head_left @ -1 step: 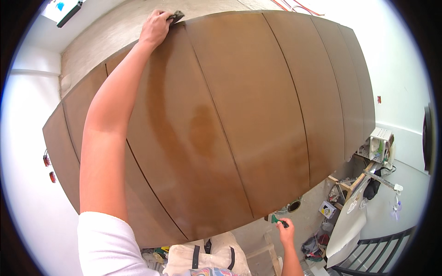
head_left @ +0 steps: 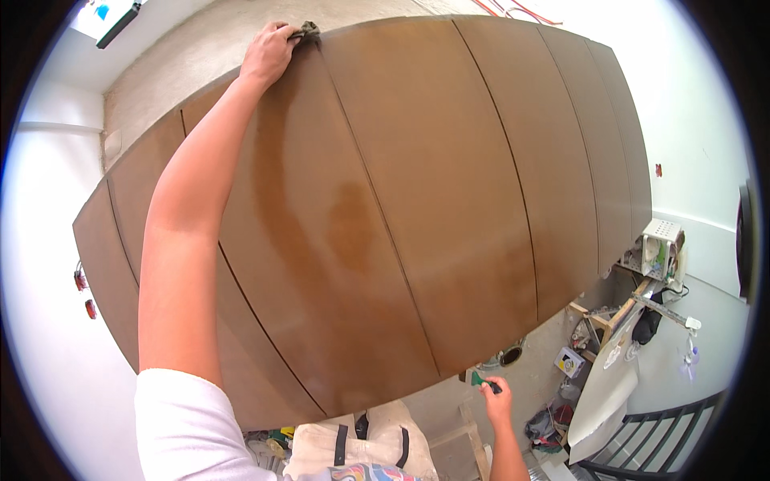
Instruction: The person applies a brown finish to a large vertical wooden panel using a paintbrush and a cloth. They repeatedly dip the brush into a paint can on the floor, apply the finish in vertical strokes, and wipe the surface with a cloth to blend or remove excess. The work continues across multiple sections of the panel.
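A large brown panel (head_left: 433, 160) with dark straight grooves across it stretches in front of me. At its far edge, on the left, my left hand (head_left: 267, 58) is closed round a dark crumpled rag (head_left: 305, 33) and rests by the edge. My left arm reaches over the panel. Just below the near edge my right hand (head_left: 496, 394) grips a scraper (head_left: 479, 380) with a green and black handle. The scraper's blade end is partly out of sight by the panel's edge. A darker, glossier patch and reflections show on the panel's surface.
Worn beige trousers with black straps (head_left: 353, 441) show below the panel. To the right are a white perforated basket (head_left: 664, 232), a wooden frame (head_left: 622, 309), a pale board (head_left: 605, 401), a small box (head_left: 570, 362) and black rails (head_left: 666, 437). Red wires (head_left: 529, 14) hang at the far wall.
The rag in my left hand has turned slightly and looks more bunched. Otherwise the view has only shifted a little; my right hand still grips the scraper.
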Motion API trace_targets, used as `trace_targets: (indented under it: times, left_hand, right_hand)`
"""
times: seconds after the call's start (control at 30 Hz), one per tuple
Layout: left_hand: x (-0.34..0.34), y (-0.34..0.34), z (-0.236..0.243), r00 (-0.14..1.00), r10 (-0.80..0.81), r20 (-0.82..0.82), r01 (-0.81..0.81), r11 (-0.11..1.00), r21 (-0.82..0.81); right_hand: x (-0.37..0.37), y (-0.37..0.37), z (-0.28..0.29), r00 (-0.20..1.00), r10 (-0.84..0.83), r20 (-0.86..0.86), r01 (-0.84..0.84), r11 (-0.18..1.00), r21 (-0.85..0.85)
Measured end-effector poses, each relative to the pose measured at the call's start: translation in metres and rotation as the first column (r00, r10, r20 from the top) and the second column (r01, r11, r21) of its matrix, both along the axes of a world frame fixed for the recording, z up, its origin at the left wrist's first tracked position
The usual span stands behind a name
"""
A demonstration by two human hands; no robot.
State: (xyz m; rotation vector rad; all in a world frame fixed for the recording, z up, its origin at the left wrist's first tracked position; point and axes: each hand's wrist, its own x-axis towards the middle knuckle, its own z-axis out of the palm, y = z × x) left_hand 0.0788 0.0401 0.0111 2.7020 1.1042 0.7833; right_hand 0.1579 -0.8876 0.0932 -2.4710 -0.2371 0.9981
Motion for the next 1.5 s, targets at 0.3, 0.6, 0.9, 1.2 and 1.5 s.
trace_targets:
  times: [0.3, 0.6, 0.9, 1.2, 1.5]
  left_hand:
    - [-0.037, -0.294, 0.03, 0.976, -0.217, -0.007, 0.217, 0.976, -0.037]
    - [-0.108, -0.628, 0.07, 0.856, -0.516, 0.021, 0.487, 0.793, -0.365]
    - [-0.173, -0.766, 0.086, 0.853, -0.365, 0.372, 0.427, 0.081, -0.901]
    - [-0.23, -0.639, 0.116, 0.87, 0.488, 0.073, 0.294, -0.393, -0.871]
    - [-0.262, -0.538, 0.093, 0.77, 0.634, 0.07, 0.274, -0.229, -0.934]
  right_hand:
    - [-0.019, -0.078, -0.007, 0.992, -0.123, -0.019, 0.124, 0.991, 0.052]
    - [0.004, -0.142, 0.042, 0.996, 0.073, 0.051, -0.081, 0.981, 0.174]
    - [0.049, 0.098, 0.139, 0.975, 0.193, -0.106, -0.074, 0.742, 0.667]
    - [0.077, 0.36, 0.107, 0.896, 0.382, -0.227, -0.203, 0.808, 0.554]
    - [0.081, 0.573, 0.077, 0.891, 0.449, 0.066, -0.372, 0.638, 0.675]
